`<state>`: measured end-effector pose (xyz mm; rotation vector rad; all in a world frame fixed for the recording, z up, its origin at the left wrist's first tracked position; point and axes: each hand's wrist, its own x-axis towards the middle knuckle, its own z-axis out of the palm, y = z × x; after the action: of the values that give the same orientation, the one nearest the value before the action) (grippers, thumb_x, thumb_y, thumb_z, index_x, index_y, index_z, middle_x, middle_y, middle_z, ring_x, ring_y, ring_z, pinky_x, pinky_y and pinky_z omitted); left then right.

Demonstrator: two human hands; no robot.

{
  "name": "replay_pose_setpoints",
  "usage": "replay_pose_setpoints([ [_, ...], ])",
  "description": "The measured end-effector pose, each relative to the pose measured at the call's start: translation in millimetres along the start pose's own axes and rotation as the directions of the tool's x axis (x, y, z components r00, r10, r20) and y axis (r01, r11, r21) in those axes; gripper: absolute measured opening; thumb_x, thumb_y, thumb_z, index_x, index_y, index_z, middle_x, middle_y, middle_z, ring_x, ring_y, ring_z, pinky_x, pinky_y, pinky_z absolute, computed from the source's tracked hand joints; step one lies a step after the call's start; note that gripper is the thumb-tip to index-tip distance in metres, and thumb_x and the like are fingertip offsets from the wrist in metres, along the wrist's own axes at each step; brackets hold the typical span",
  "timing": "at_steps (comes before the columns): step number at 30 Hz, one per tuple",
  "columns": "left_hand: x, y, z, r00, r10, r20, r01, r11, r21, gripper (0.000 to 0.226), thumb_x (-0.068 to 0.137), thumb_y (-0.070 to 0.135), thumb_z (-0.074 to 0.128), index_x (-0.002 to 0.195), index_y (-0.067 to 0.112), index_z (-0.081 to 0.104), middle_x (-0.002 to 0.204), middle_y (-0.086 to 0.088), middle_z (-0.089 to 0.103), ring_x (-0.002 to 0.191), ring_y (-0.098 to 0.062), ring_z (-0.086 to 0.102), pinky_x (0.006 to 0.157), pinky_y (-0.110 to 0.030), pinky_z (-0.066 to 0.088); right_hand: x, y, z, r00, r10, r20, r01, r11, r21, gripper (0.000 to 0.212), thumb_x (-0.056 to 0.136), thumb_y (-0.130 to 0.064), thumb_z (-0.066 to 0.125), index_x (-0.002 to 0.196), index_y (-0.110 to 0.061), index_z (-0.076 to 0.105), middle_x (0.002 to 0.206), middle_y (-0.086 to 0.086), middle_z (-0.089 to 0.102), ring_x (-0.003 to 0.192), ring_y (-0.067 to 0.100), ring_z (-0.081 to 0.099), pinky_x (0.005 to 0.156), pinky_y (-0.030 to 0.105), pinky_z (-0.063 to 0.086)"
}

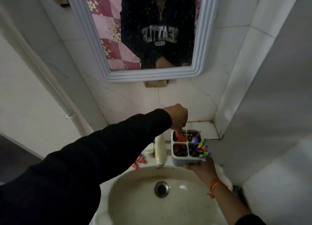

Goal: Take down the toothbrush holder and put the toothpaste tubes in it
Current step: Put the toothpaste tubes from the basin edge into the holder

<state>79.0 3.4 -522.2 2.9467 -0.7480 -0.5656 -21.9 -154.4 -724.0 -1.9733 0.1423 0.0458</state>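
Observation:
A white toothbrush holder with four compartments hangs over the sink's far rim, gripped from below by my right hand. Purple and green toothbrushes stick out of its right compartments. My left hand hovers over the back left compartment, its fingers pinched on a red toothpaste tube that stands partly inside. The front left compartment holds something red. Two more red toothpaste tubes lie on the sink ledge left of the tap.
A cream tap stands just left of the holder. Below is the white sink basin with a metal drain. A framed mirror hangs above, and a tiled ledge sits behind the holder. A white pipe runs down the left wall.

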Motion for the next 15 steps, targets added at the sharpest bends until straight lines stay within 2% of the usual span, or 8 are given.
replay_pose_setpoints([
  [2,2.3,-0.8,10.4,1.0,0.006,0.025,-0.005,1.0,-0.027,0.027,0.091,0.015,0.068,0.117,0.016,0.075,0.113,-0.003,0.073,0.1,-0.019,0.068,0.087,-0.028,0.056,0.5,-1.0,0.0,1.0,-0.013,0.004,0.013,1.0,-0.029,0.054,0.051,-0.01,0.09,0.098,-0.022,0.065,0.094,-0.003,0.07,0.098,0.014,0.064,0.069,-0.001,0.044],
  [4,1.0,-4.1,15.7,0.998,0.0,0.056,0.003,0.998,-0.067,0.03,0.091,0.016,0.067,0.119,0.023,0.075,0.102,0.004,0.069,0.09,-0.013,0.065,0.081,-0.025,0.052,-0.2,-4.8,-0.9,0.999,-0.032,0.0,0.032,0.999,-0.03,0.056,0.053,-0.007,0.09,0.1,-0.023,0.064,0.095,-0.005,0.068,0.099,0.012,0.061,0.069,-0.001,0.042],
  [6,-2.5,-9.6,13.0,0.997,-0.027,0.066,0.04,0.978,-0.207,0.027,0.093,0.018,0.066,0.117,0.024,0.075,0.08,0.014,0.061,0.07,-0.004,0.063,0.073,-0.02,0.051,-1.5,-9.0,-1.7,0.999,-0.045,0.008,0.045,0.999,-0.004,0.056,0.055,-0.004,0.089,0.099,-0.024,0.062,0.095,-0.005,0.066,0.099,0.011,0.059,0.077,0.013,0.045],
  [8,-7.4,-19.3,6.6,0.997,-0.069,0.036,0.077,0.928,-0.365,0.019,0.094,0.019,0.067,0.11,0.021,0.077,0.072,0.019,0.062,0.06,-0.003,0.069,0.066,-0.016,0.055,-2.7,-10.9,-3.0,0.998,-0.063,-0.002,0.063,0.998,-0.007,0.055,0.057,-0.005,0.089,0.099,-0.026,0.062,0.096,-0.006,0.065,0.1,0.01,0.058,0.084,0.023,0.043],
  [11,-14.8,-48.1,6.0,0.989,-0.147,0.012,0.138,0.895,-0.425,0.013,0.091,0.018,0.07,0.101,0.02,0.078,0.077,0.019,0.068,0.064,-0.003,0.075,0.072,-0.02,0.061,-2.2,-8.9,-2.2,0.996,-0.081,-0.025,0.081,0.997,-0.01,0.058,0.054,-0.008,0.091,0.101,-0.027,0.062,0.098,-0.006,0.066,0.102,0.011,0.058,0.087,0.027,0.044],
  [15,-21.2,-93.6,26.0,0.961,-0.272,0.047,0.273,0.913,-0.303,0.018,0.088,0.012,0.07,0.102,0.017,0.08,0.088,0.005,0.076,0.079,-0.009,0.072,0.089,-0.029,0.059,-0.5,-8.9,-0.2,0.995,-0.097,-0.037,0.096,0.995,-0.034,0.061,0.053,-0.01,0.092,0.103,-0.029,0.063,0.099,-0.008,0.065,0.103,0.01,0.056,0.087,0.028,0.043],
])
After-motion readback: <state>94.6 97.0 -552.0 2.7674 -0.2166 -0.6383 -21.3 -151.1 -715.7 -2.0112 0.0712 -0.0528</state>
